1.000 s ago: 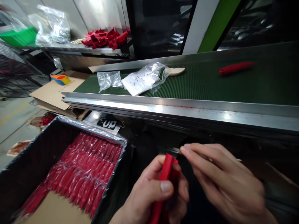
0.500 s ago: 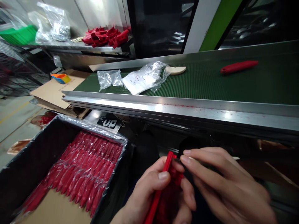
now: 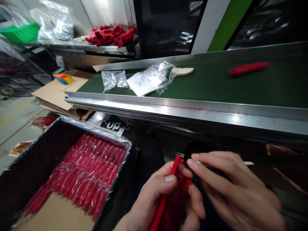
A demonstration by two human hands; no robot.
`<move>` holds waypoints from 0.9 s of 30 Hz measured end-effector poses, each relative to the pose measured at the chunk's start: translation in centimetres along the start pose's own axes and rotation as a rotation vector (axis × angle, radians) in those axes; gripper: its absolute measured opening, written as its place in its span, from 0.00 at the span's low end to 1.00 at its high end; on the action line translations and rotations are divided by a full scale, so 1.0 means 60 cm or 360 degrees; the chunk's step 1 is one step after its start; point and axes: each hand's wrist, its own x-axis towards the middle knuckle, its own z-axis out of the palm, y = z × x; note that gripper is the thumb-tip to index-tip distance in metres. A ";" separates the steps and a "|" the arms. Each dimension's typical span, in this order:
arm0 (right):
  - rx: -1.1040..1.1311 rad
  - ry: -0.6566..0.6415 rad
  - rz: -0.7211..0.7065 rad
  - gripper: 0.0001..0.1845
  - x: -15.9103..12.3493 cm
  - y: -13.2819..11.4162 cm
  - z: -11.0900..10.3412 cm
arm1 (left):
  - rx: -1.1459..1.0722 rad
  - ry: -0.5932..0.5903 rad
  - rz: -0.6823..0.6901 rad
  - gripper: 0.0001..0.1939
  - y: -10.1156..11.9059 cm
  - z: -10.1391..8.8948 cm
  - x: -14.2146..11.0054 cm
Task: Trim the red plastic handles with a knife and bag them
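Note:
My left hand (image 3: 156, 195) is wrapped round a long red plastic part (image 3: 176, 165), held tilted with its narrow end up; the thumb lies along its side. Ribs and hollows show on the part's inner face, and my palm hides its lower end. Just right of its upper end is my right hand (image 3: 231, 186), fingers bent and pressed together. The right fingertips sit close beside the part; whether they touch it I cannot tell. Anything pinched there is too small or hidden to make out. A similar red handle (image 3: 249, 68) lies on the green conveyor belt (image 3: 207, 88).
Plastic bags (image 3: 149, 80) and a beige half-round piece (image 3: 183, 71) lie on the belt, behind its metal rail (image 3: 168, 104). At left stands a dark-lined box (image 3: 131, 147) with rows of bagged red handles (image 3: 89, 170). Red parts (image 3: 109, 36) are heaped on a shelf.
The view has shifted very slightly. Both hands and the red part keep nearly the same pose; a dark sliver seen earlier by the right fingertips is no longer distinct.

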 end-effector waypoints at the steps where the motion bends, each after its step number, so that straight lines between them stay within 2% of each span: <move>1: -0.0007 -0.0002 -0.0004 0.19 0.000 0.000 0.001 | 0.0006 0.0000 -0.0004 0.18 0.000 0.000 -0.001; 7: -0.0047 0.0020 0.0003 0.20 -0.007 -0.004 0.008 | 0.0034 0.0014 -0.0019 0.17 -0.001 -0.001 0.001; 14: -0.0241 0.0001 -0.0091 0.20 -0.024 0.001 0.014 | 0.0006 0.0230 -0.0059 0.16 -0.011 -0.009 -0.004; 16: -0.0215 0.0054 -0.0035 0.23 -0.025 0.004 0.013 | -0.0011 0.0330 -0.0076 0.16 -0.011 -0.006 -0.009; 20: -0.0190 0.0430 0.0219 0.34 -0.020 0.006 0.004 | -0.0092 0.0574 -0.0125 0.19 -0.011 0.000 -0.019; 22: -0.0155 0.0496 0.0294 0.33 -0.018 0.007 0.002 | -0.0082 0.0559 -0.0135 0.20 -0.013 0.000 -0.021; 24: -0.0147 0.0472 0.0326 0.30 -0.021 0.011 0.005 | -0.0018 0.0529 -0.0124 0.20 -0.010 0.000 -0.018; 27: -0.0175 0.0499 0.0424 0.24 -0.036 0.021 0.017 | 0.0320 0.0493 -0.0115 0.13 0.020 0.012 0.013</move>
